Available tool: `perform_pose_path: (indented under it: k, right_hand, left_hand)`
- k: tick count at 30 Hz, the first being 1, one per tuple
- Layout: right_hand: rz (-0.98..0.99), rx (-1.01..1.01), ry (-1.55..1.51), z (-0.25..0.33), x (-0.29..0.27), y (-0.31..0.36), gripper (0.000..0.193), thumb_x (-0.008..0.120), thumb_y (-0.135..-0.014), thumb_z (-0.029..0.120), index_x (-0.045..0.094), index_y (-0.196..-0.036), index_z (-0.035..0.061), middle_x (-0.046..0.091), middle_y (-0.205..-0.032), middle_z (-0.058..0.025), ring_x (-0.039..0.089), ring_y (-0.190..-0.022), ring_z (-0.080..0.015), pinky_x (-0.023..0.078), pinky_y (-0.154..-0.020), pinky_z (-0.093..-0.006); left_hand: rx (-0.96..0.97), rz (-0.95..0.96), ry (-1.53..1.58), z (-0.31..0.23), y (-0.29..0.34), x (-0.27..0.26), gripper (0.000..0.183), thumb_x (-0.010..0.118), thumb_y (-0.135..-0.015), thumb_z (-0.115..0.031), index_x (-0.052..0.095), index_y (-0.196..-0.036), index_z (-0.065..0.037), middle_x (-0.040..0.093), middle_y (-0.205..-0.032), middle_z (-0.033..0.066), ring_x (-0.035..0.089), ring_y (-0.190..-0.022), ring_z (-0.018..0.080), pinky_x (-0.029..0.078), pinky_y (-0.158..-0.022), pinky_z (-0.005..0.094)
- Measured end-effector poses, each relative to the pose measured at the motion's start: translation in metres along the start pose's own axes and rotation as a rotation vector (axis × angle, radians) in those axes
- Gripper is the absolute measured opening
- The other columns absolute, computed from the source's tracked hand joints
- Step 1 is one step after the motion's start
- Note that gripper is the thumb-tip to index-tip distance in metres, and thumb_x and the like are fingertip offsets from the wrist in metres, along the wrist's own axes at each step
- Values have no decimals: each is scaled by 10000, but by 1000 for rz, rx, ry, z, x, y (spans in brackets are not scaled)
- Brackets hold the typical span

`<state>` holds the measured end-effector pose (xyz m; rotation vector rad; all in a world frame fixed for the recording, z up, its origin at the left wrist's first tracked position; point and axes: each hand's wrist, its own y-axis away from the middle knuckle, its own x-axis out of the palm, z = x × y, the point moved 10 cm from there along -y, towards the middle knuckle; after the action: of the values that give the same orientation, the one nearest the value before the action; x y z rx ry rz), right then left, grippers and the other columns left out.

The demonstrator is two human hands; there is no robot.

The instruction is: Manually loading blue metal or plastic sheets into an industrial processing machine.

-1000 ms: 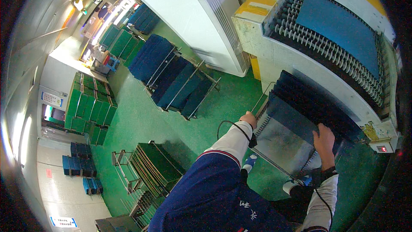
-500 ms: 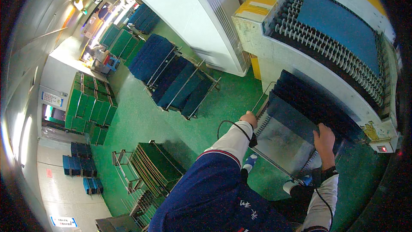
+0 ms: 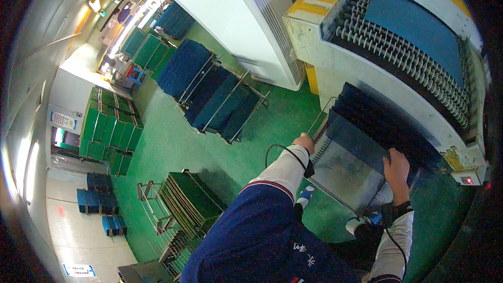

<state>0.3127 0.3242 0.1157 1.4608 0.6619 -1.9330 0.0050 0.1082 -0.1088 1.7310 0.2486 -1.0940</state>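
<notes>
Right of centre, left hand (image 3: 304, 142) and right hand (image 3: 396, 165) grip 1 dark panel (image 3: 352, 147); best kept level

Two hands show: the left hand (image 3: 304, 142) and the right hand (image 3: 396, 166), both on one dark panel (image 3: 361, 141). One white cabinet (image 3: 230, 15) stands behind. One roller conveyor (image 3: 403, 47) carries one blue sheet (image 3: 414, 21). Two shoes (image 3: 304, 197) are visible.
</notes>
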Motion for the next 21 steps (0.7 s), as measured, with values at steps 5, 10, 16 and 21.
perform_pose_path:
  k: [5,10,16,21]
  right_hand:
    - [-3,4,1,3,-3,-1,369,662,-762,210,569,-1066,23,626,-958,-179,594,-879,-361,478,-752,-455]
    - [9,15,0,3,-4,-1,342,657,-764,202,572,-1046,28,628,-956,-174,596,-872,-361,479,-746,-455]
    - [-15,9,8,4,-6,-1,333,656,-768,209,575,-1039,34,630,-959,-167,597,-872,-353,482,-745,-454]
    - [27,43,29,1,-2,-2,346,654,-776,221,579,-1059,37,632,-976,-164,597,-892,-350,483,-754,-452]
  left_hand:
    - [-42,69,50,-2,9,-5,537,615,-801,-223,387,-1195,61,616,-1059,233,626,-1005,373,519,-823,405]
    - [37,58,-51,-5,-1,2,514,582,-814,-281,435,-1120,104,599,-1018,226,649,-938,336,533,-744,396]
    - [30,65,-106,-6,-6,8,471,591,-821,-240,447,-1145,70,567,-1107,211,624,-993,358,520,-794,412]
    - [17,91,-78,-4,-11,13,492,600,-819,-214,418,-1186,59,561,-1162,199,610,-1030,383,511,-836,425]
